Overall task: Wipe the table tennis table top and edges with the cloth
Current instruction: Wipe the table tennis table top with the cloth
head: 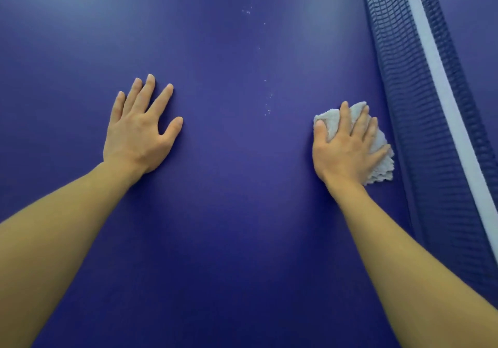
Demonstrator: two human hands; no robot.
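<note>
The dark blue table tennis table top [229, 186] fills the view. My right hand [347, 145] lies flat with straight fingers on a folded pale grey cloth [381, 159], pressing it onto the table close beside the net. My left hand [140, 129] rests flat on the bare table with its fingers spread, holding nothing. Small white specks [268, 105] dot the surface between the two hands and further up.
The blue net [420, 121] with its white top band [444, 92] runs from the top right down to the right edge, just right of the cloth. Beyond it the other table half [471, 11] shows a thin white line.
</note>
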